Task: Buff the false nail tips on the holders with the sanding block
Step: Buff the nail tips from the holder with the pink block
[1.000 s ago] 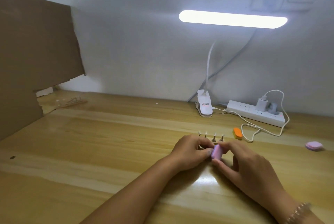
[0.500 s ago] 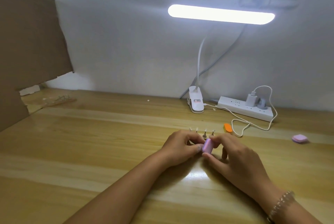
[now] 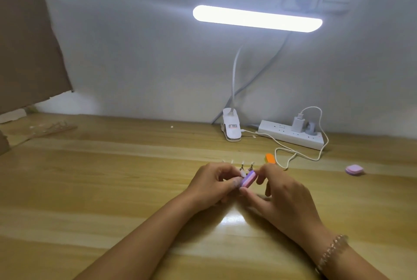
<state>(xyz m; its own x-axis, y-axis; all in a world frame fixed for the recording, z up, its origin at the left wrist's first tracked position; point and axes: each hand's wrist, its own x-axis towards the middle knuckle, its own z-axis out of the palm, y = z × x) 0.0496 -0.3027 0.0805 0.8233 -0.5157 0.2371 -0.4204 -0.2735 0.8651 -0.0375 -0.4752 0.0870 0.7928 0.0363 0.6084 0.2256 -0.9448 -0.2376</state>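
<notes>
The right hand (image 3: 284, 194) pinches the sanding block (image 3: 249, 179), long axis slanting away, against a nail tip (image 3: 243, 174) gripped in the left hand (image 3: 214, 183) just to its left; other holders (image 3: 251, 166) stand beyond on the bench (image 3: 112, 189).

R hand (image 3: 286, 198) w/ sanding block (image 3: 249, 179)

Both forearms are angling inward; the left hand (image 3: 214, 183) is pinching a nail tip holder (image 3: 243, 174), the right hand (image 3: 284, 191) is pinching the sanding block (image 3: 248, 179).
</notes>
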